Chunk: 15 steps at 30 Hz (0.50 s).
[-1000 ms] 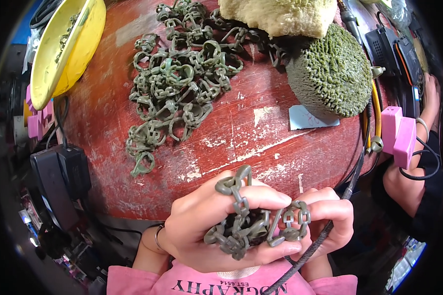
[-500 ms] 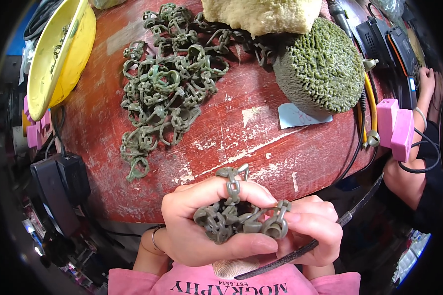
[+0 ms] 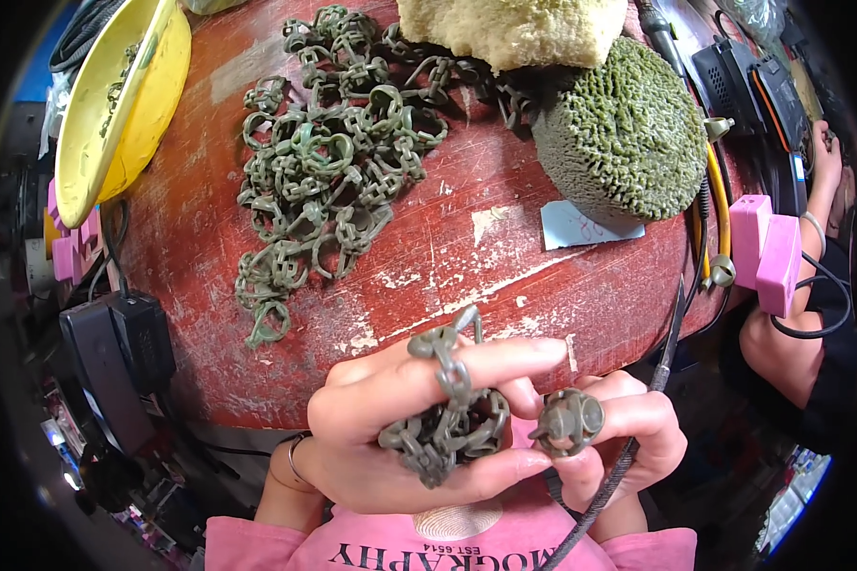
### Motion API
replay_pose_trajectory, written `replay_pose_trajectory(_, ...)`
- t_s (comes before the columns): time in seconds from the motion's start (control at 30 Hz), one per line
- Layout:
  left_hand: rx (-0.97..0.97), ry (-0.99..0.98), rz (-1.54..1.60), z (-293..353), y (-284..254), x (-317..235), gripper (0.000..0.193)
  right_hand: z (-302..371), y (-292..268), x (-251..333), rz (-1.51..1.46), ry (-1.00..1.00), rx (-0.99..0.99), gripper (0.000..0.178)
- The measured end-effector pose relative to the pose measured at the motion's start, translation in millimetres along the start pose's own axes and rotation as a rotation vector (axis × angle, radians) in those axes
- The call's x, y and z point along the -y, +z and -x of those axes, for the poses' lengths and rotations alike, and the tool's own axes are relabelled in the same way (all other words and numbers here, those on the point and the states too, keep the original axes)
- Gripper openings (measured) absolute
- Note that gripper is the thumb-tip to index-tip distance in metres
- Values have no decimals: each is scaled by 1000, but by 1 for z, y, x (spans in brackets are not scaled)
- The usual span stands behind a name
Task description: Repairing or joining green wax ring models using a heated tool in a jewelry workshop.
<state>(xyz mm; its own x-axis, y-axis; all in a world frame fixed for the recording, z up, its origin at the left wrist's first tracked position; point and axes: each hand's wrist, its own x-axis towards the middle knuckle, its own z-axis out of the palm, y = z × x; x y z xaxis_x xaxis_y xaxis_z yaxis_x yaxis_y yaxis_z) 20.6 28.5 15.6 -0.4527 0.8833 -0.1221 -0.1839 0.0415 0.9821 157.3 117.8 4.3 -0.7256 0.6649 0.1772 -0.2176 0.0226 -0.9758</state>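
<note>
My left hand (image 3: 352,452) curls around a bunch of dull grey-green chain links (image 3: 443,438). One strand of links loops over its index finger, which stretches out to the right. Close beside it, my right hand (image 3: 643,428) pinches a round, ring-like grey-green piece (image 3: 571,422) between thumb and fingers. A thin pen-like tool (image 3: 667,357) with a pointed tip and dark cord also rests in the right hand, tip pointing up and away. Whether the ring-like piece joins the links in the left hand I cannot tell. Across the red table lies a pile of similar chain links (image 3: 338,157).
On the worn red table (image 3: 428,276) stand a green, rough-topped round block (image 3: 628,133) and a pale yellow spongy block (image 3: 514,29). A yellow bowl (image 3: 152,114) leans at far left. Black adapters (image 3: 114,371), pink blocks (image 3: 767,252) and another person's arm (image 3: 781,352) flank the table.
My right hand has drawn slightly right, away from the left, with the ring-like piece turned to show its round face. The left index finger has straightened. The tool now stands more upright.
</note>
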Motion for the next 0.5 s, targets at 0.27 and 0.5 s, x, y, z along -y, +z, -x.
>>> replay_pose_trajectory(0.27, 117, 320, -206, -3, -7, -1, 27, -4, -2, 2, 73, -54, 33, 25)
replay_pose_trajectory(0.5, 64, 275, -118, -4, -6, 7, 22, 0, 1, -2, 142, -101, 11, 29)
